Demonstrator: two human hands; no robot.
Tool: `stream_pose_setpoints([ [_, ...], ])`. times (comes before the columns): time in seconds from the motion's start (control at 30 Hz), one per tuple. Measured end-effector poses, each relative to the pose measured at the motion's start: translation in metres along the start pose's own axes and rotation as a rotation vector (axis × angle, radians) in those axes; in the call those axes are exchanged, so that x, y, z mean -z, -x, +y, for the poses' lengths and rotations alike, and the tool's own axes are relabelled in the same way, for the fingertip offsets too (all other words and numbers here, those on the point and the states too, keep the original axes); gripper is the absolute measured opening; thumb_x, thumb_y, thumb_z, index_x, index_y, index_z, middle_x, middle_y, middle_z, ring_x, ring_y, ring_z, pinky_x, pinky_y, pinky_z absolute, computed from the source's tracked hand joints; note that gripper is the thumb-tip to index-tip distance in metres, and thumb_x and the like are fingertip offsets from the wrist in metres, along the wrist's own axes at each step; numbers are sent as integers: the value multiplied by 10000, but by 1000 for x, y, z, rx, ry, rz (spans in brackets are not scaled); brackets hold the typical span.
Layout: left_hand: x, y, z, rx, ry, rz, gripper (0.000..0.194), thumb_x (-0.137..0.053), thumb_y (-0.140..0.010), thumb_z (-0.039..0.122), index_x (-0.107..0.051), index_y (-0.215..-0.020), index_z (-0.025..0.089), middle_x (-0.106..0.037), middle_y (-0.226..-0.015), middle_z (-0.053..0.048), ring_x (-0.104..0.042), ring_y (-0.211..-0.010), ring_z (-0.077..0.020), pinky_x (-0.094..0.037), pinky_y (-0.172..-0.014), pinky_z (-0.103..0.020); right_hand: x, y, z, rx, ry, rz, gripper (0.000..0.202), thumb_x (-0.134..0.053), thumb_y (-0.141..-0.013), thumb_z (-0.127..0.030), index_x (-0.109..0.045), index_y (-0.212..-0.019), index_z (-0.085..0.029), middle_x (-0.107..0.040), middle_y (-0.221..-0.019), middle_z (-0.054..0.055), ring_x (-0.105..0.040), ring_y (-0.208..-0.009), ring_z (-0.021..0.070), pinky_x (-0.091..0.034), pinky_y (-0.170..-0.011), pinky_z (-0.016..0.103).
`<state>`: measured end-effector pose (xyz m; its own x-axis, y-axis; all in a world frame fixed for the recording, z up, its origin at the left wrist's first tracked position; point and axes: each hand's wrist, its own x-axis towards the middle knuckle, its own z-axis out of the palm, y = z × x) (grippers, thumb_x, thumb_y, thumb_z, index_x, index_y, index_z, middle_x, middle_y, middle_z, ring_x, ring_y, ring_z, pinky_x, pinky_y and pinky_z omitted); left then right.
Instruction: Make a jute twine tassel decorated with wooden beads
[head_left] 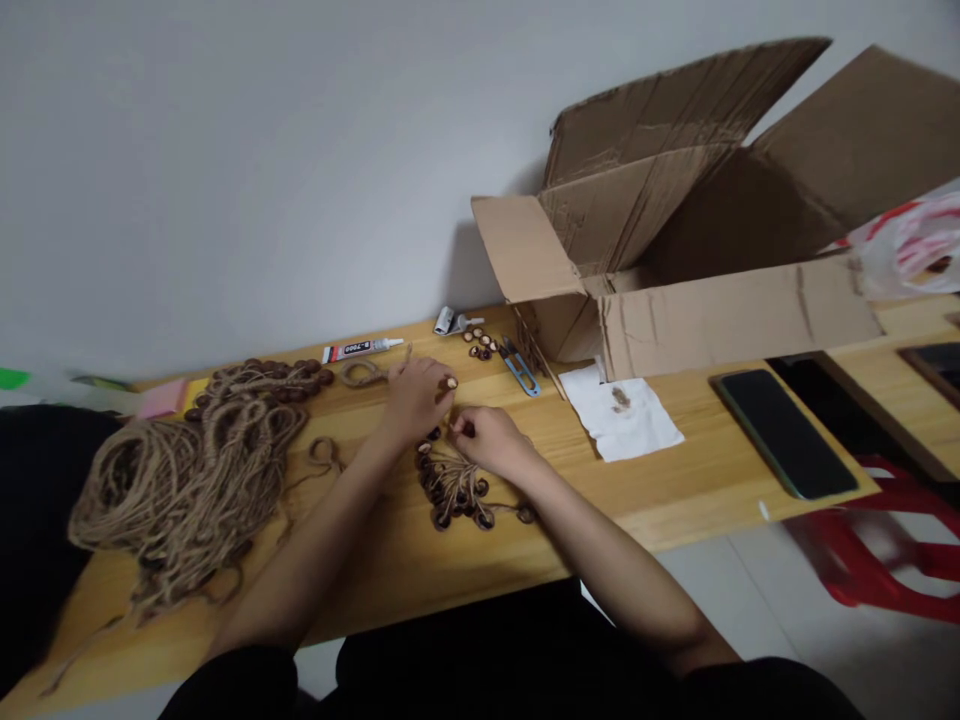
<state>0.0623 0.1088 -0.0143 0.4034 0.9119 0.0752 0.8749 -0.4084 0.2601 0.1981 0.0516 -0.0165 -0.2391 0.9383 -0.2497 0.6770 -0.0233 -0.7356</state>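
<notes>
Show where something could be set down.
Bare table lies between the white paper and the nearest phone, and between the cord bundle and the near edge. Crowded: the left end, with piled rope, and around the left hand and right hand.

The table (pixel 615 500) is honey-yellow wood with a streaked grain, the wall (pixel 262 180) pale grey. The beads (pixel 484 518) are dark brown, several with cream faces, on tan cord (pixel 459 482); the twine bundle (pixel 202 485) is similarly tan. The thread snips (pixel 528 380) have blue handles. The glue tube (pixel 360 349) shows white, black and red, the cardboard box (pixel 735 315) brown with darker marks, the tissue (pixel 641 430) white with a brown stain.
</notes>
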Motion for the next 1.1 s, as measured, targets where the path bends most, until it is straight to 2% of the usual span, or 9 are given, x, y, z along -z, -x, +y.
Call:
stream_pose_setpoints([
  [0.13, -7, 28, -3, 66, 105, 21, 146, -570, -786, 196, -641, -913, 208, -685, -957, -58, -599, -984, -255, -382, -901, -435, 0, -1, 2, -6, -2, 7, 135, -577, -754, -98, -686, -767, -177, -720, -812, 33, -623, -755, 151, -392, -688, 228],
  [0.27, -22, 50, -4, 155, 352, 77, 152, -567, -758, 180, -627, -897, 198, -681, -889, -34, -616, -863, -195, -452, -839, -353, 0, -1, 4, -33, -31, 7, 119, -584, -763, -128, -690, -743, -179, -691, -704, 12, -595, -660, 134, -393, -653, 225],
  [0.5, -34, 62, -5, 195, 569, 193, 166, -589, -710, 141, -619, -867, 181, -642, -827, -15, -585, -790, -159, -479, -777, -296, -4, -3, 11, -6, -72, 11, 131, -561, -780, -193, -677, -721, -175, -643, -608, -8, -570, -601, 123, -395, -614, 223],
  [0.67, -33, 61, -4, 180, 562, 201, 157, -591, -718, 119, -624, -859, 181, -639, -836, -18, -589, -814, -163, -474, -803, -300, -7, -5, 16, 4, -138, 24, 110, -558, -748, -175, -667, -748, -169, -637, -607, -10, -586, -610, 129, -422, -616, 230],
  [1.1, -28, 61, -6, 131, 428, 85, 202, -616, -773, 173, -683, -961, 208, -660, -976, -37, -572, -981, -211, -415, -893, -352, -8, -7, 20, -21, -200, 31, 84, -579, -734, -187, -661, -743, -171, -649, -642, 1, -613, -646, 142, -441, -604, 234],
])
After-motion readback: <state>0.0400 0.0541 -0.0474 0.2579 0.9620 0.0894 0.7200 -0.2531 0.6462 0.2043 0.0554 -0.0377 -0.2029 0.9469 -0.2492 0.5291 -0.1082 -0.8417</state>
